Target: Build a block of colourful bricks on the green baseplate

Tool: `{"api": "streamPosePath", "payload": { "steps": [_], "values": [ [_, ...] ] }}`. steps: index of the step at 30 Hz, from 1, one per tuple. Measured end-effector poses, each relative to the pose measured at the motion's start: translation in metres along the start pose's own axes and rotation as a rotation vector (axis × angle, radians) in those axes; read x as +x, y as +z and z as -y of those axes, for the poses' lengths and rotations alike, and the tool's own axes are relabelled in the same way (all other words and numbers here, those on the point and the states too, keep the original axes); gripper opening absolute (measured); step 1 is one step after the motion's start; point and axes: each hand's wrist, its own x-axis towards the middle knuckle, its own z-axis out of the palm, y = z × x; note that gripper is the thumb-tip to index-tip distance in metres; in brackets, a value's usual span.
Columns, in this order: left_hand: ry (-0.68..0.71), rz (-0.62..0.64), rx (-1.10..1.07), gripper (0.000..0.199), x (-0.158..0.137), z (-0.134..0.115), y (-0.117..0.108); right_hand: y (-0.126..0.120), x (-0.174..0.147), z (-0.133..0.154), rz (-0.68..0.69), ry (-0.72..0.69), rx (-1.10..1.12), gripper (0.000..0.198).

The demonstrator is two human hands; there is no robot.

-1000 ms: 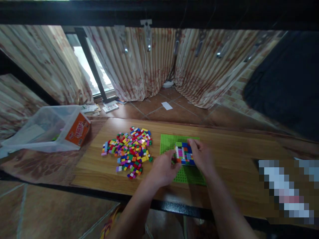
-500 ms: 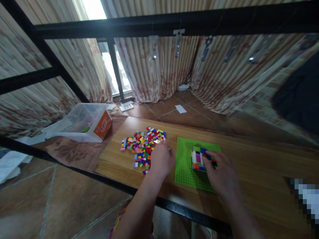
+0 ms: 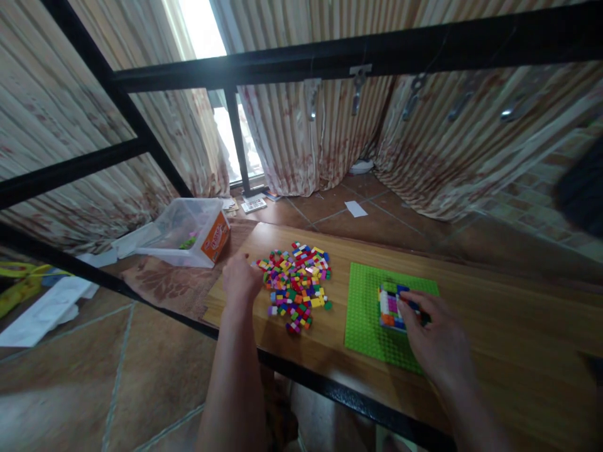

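My left hand point(image 3: 241, 280) is at the left end of a loose pile of small coloured toy bricks point(image 3: 296, 279), its fingers curled together. What those fingers hold, if anything, is hidden. On the wooden tabletop, right of the pile, lies a green studded baseplate point(image 3: 365, 307). A low, multicoloured block of joined toy bricks point(image 3: 390, 306) sits on the baseplate. My right hand point(image 3: 436, 329) grips this block from the right, thumb on the near side and fingers on the far side, covering its right part.
A clear plastic box point(image 3: 181, 251) with an orange label stands left, beyond the table's end. A black metal bar point(image 3: 330, 389) runs along the table's near edge, and another black bar point(image 3: 292, 66) crosses above. Papers point(image 3: 355, 209) lie on the tiled floor.
My left hand has moved left, from the pile's right side to its left end, uncovering bricks there. My right hand stays at the brick block. The view has shifted a little.
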Motion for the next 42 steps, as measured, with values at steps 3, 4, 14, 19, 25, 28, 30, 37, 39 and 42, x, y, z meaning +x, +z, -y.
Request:
{"api": "streamPosePath", "payload": {
  "steps": [3, 4, 14, 19, 25, 28, 30, 37, 39, 42],
  "values": [
    [-0.039, 0.088, 0.065, 0.049, 0.005, 0.018, -0.002, 0.000, 0.001, 0.000, -0.008, 0.000, 0.001, 0.043],
    [-0.035, 0.124, 0.080, 0.047, 0.006, 0.021, -0.001, 0.000, 0.001, 0.000, -0.007, 0.001, 0.003, 0.044],
    [-0.017, 0.176, 0.141, 0.027, 0.009, 0.009, 0.010, 0.001, 0.002, -0.001, 0.010, 0.020, 0.031, 0.045],
    [-0.024, 0.188, 0.125, 0.020, 0.011, 0.008, 0.012, 0.000, 0.003, -0.001, -0.005, -0.002, 0.039, 0.042],
    [-0.025, 0.151, 0.075, 0.030, 0.015, 0.009, 0.018, -0.001, 0.003, -0.002, -0.002, -0.006, 0.048, 0.039],
    [-0.013, 0.108, 0.049, 0.036, 0.019, 0.005, 0.021, -0.001, 0.003, -0.003, 0.005, -0.015, 0.052, 0.040],
    [-0.007, 0.102, 0.045, 0.033, 0.022, 0.000, 0.022, -0.001, 0.003, -0.003, 0.007, -0.013, 0.044, 0.040],
    [-0.022, 0.091, 0.037, 0.025, 0.031, -0.013, 0.029, 0.000, 0.004, -0.001, 0.001, 0.004, 0.029, 0.039],
    [-0.023, 0.092, 0.031, 0.024, 0.032, -0.012, 0.031, 0.000, 0.005, -0.001, 0.003, 0.008, 0.032, 0.038],
    [-0.020, 0.091, 0.015, 0.022, 0.032, -0.010, 0.032, 0.000, 0.005, -0.001, 0.002, -0.001, 0.044, 0.037]
  ]
}}
